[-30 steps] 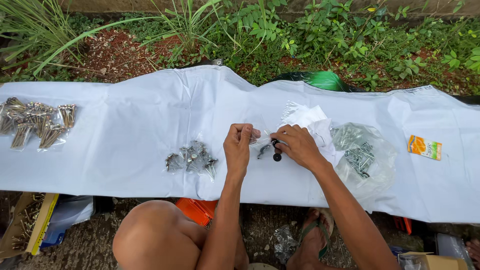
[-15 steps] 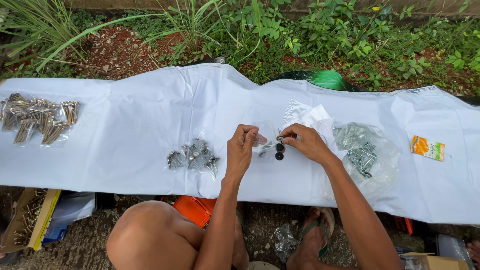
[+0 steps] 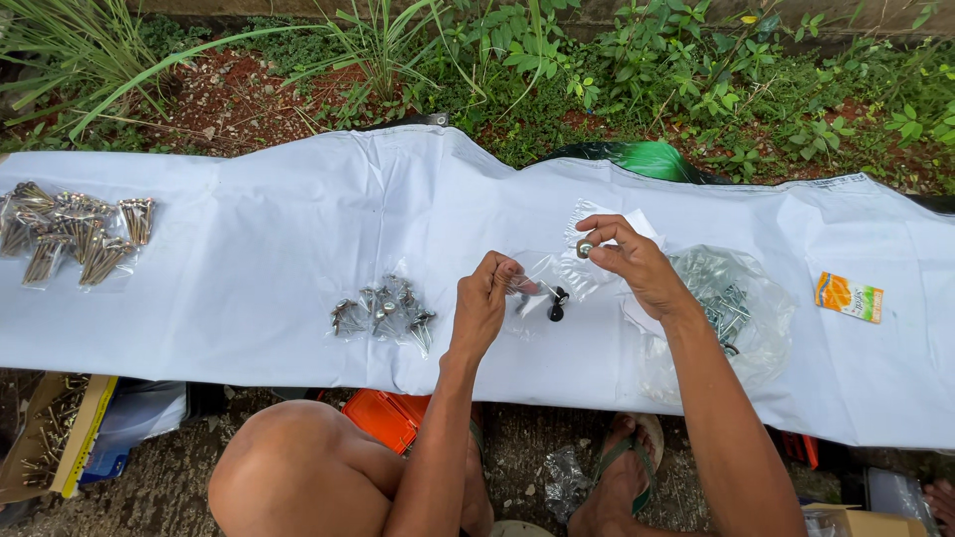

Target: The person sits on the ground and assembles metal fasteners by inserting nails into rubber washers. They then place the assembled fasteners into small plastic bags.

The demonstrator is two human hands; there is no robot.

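The right hand [image 3: 637, 264] pinches a small metal washer [image 3: 584, 249] in its fingers, raised over the white sheet. The left hand [image 3: 484, 303] grips the small clear bag [image 3: 542, 288] by its mouth, keeping it open just beside; filled packets [image 3: 383, 310] lie near.

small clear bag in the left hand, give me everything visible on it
The small clear bag is thin, glossy, see-through plastic, crumpled, its mouth pinched in the left hand fingertips. It hangs tilted just above the white sheet, between both hands. A few small dark round pieces show at its lower end; whether they lie inside it or on the sheet is unclear. The right hand is beside its upper edge, pinching a small metal part; whether it touches the bag cannot be told.
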